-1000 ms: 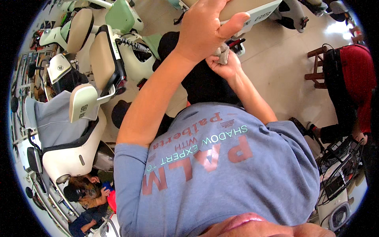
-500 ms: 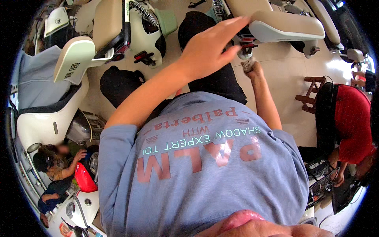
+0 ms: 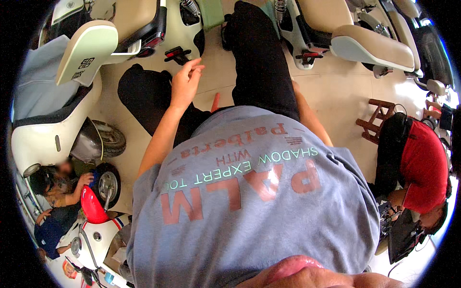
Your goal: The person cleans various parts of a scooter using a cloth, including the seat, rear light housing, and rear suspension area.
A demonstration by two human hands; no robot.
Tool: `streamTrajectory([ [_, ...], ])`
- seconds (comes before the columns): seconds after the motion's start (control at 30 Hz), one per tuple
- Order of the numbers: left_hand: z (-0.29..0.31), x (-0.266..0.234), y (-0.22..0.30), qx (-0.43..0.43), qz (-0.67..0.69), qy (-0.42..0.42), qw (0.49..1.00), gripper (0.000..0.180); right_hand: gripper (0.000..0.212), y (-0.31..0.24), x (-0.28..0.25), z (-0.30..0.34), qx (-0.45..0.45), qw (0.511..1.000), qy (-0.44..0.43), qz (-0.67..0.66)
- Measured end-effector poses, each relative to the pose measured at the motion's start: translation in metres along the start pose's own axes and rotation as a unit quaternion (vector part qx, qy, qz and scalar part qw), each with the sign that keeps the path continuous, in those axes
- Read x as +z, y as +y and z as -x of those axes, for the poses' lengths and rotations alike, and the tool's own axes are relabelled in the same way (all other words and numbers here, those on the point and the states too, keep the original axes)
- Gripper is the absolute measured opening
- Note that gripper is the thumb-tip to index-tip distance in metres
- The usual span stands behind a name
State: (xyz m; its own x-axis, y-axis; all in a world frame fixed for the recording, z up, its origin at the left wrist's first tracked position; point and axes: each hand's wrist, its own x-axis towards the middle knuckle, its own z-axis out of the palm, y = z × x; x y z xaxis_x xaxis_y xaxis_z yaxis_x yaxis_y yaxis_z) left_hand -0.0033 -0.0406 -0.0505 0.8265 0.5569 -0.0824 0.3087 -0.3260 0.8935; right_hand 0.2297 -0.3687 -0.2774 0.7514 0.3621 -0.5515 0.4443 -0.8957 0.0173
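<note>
My left hand hangs in the air over my left thigh, its fingers loosely bent and apart, with nothing in them. Closest to it is the small red-and-black rear piece of a cream scooter. My right arm hangs down beside my right leg. Most of my right hand is hidden behind that leg, so its fingers and anything in them cannot be seen.
Scooters with beige seats and a pale backrest stand ahead and at the left. A brown wooden stool and a person in red are at the right. Lower left, another person sits by a wheel.
My left hand has swung from the middle to the left and lower. My right hand, which gripped a greyish crumpled thing, has dropped behind my leg. The view has shifted as I move forward.
</note>
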Motion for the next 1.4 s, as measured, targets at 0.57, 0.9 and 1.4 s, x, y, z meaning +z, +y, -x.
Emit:
streamTrajectory([
  [0.57,0.015,0.023,-0.010,0.047,-0.229,-0.078,0.969,0.029,0.020,0.069,0.050,-0.084,0.179,0.877,0.192,-0.404],
  [0.9,0.012,0.021,-0.021,0.069,-0.225,-0.088,0.968,0.030,0.033,0.026,-0.029,-0.021,0.066,0.729,-0.131,-0.669],
  [1.4,0.011,-0.066,-0.021,-0.055,0.130,0.334,0.932,0.032,0.035,-0.188,-0.326,0.135,-0.296,0.667,0.209,-0.650],
])
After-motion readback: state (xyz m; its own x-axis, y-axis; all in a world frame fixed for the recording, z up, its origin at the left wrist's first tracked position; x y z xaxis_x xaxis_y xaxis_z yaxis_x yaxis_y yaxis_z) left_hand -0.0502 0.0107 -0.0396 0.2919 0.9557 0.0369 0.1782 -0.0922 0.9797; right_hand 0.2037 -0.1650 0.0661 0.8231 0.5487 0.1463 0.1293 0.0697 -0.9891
